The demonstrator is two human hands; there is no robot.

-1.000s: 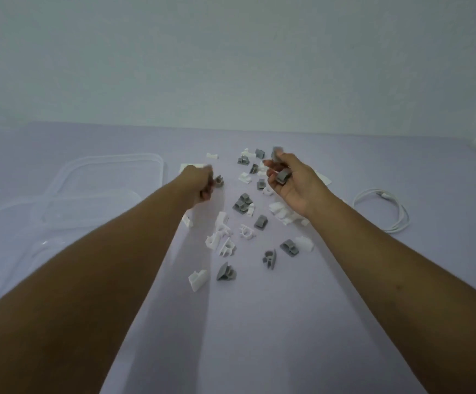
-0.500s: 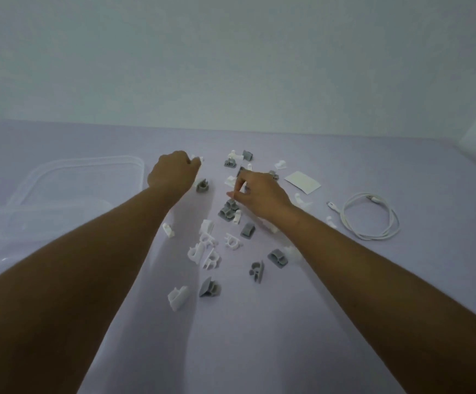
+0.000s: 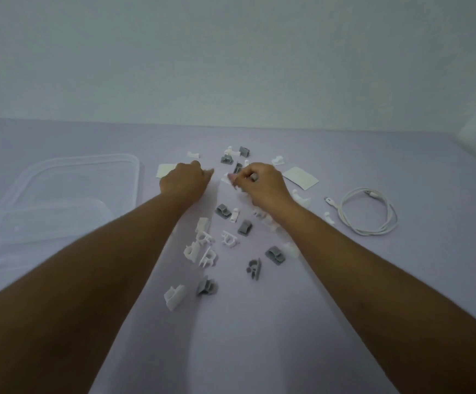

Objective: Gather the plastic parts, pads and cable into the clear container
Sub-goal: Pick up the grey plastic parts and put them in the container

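Several small white and grey plastic parts (image 3: 244, 227) lie scattered over the lilac table. My left hand (image 3: 184, 182) is a closed fist at the far side of the pile, its fingertips pinched on a small pale part. It partly covers a white pad (image 3: 163, 169). My right hand (image 3: 261, 184) is curled shut on parts, with a grey one showing between its fingers. A second white pad (image 3: 300, 178) lies just right of that hand. The coiled white cable (image 3: 369, 213) rests farther right. The clear container (image 3: 40, 223) sits at the left, under my left forearm.
A clear lid (image 3: 111, 166) lies behind the container, close to my left hand. A pale wall rises at the table's far edge. More loose parts (image 3: 232, 156) lie beyond both hands.
My right hand has dropped from a raised position onto the middle of the pile and closed on parts. My left hand shifted slightly forward, and the grey part beside it is no longer visible.
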